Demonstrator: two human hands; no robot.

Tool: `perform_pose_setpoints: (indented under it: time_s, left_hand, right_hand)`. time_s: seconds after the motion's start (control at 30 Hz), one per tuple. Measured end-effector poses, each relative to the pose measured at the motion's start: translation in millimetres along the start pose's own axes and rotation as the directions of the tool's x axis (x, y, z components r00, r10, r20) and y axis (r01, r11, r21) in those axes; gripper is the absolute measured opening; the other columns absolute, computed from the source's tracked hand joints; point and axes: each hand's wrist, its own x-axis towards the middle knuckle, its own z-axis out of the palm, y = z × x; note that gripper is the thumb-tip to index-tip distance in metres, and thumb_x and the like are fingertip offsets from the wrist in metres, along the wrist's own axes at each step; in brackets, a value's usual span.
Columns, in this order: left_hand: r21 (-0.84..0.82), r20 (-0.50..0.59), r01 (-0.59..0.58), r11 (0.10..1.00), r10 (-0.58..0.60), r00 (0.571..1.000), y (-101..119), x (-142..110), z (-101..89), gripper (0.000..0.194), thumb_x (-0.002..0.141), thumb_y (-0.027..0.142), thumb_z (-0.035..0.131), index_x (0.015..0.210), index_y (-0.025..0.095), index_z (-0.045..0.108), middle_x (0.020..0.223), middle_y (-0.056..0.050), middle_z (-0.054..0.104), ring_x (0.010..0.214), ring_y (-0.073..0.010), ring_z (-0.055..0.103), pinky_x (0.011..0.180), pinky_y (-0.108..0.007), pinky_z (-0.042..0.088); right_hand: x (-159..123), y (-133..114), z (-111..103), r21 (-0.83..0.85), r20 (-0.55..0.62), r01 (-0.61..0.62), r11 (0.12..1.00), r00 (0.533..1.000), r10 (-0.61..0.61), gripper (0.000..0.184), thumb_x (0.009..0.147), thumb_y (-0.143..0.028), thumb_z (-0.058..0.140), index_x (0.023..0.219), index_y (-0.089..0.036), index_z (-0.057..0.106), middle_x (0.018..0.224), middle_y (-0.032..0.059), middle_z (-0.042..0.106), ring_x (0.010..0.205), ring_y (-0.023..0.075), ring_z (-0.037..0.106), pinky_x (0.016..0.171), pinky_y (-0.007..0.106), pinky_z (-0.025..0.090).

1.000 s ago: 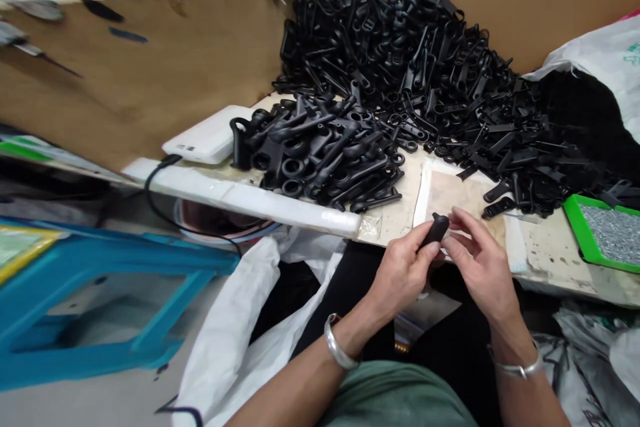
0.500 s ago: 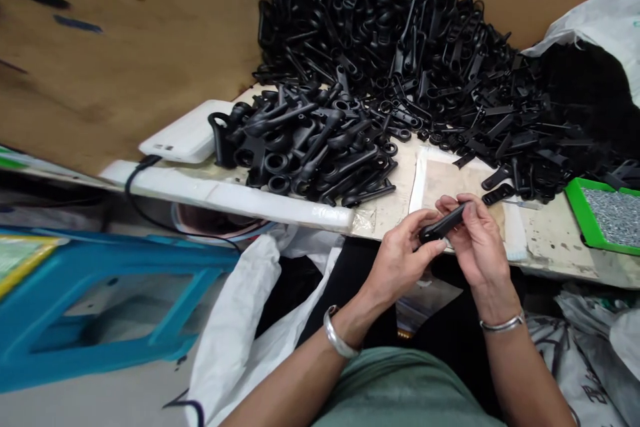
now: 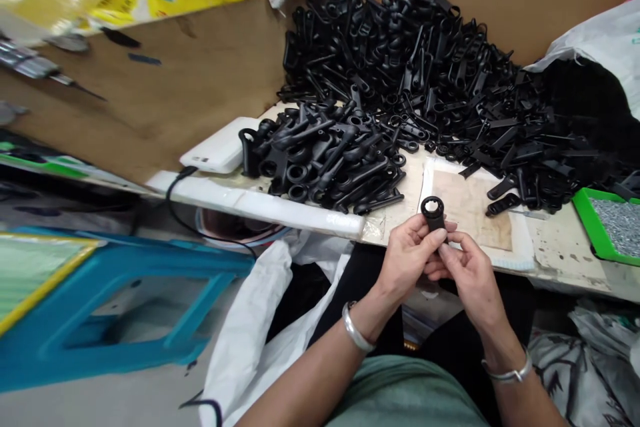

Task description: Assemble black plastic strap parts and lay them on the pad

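A black plastic handle with a ring at one end (image 3: 433,208) is held between both hands over the table's front edge. Its ring points up and away from me, and the lower part is hidden by fingers. My left hand (image 3: 411,252) pinches it from the left, thumb across the shaft just under the ring. From the right, my right hand (image 3: 467,267) grips the lower end between thumb and fingers. Beyond the hands lies a brown pad on white cloth (image 3: 470,203). A small heap of similar ring-ended handles (image 3: 325,153) lies left of it.
A large pile of black parts (image 3: 390,47) rises against the cardboard at the back. On the right is a green tray (image 3: 593,227) of tiny metal pieces. A white box with a cable (image 3: 215,147) sits left, above a blue stool (image 3: 125,307).
The handle has turned from lying sideways to pointing away, so its ring end now shows. Both hands have shifted their hold along it. The camera view has tilted up and left.
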Motion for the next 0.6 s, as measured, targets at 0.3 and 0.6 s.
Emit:
perform_pose_setpoints:
  time_s: [0.3,0.6]
  left_hand:
    - [0.542,0.314,-0.270,0.796,0.107,0.944,7,-7,-1.4,0.018,0.082,0.015,0.055,0.094,0.014,0.068,0.090,-0.006,0.070,0.085,-0.0191,0.065,0.077,-0.026,0.048]
    - [0.751,0.330,-0.247,0.612,-0.023,0.944,2,2,-3.1,0.015,0.078,0.010,0.050,0.081,0.015,0.064,0.064,0.002,0.062,0.056,-0.0115,0.055,0.054,-0.020,0.040]
  right_hand:
    - [11,-34,-16,-0.144,0.122,0.190,0.971,0.977,-0.173,0.030,0.075,-0.031,0.073,0.102,-0.023,0.065,0.100,0.0029,0.073,0.093,0.0193,0.069,0.083,0.032,0.056]
    - [14,-12,-14,-0.206,0.008,0.174,0.963,0.984,-0.177,0.021,0.074,-0.036,0.071,0.083,-0.020,0.061,0.074,-0.0005,0.065,0.066,0.0150,0.062,0.058,0.025,0.053]
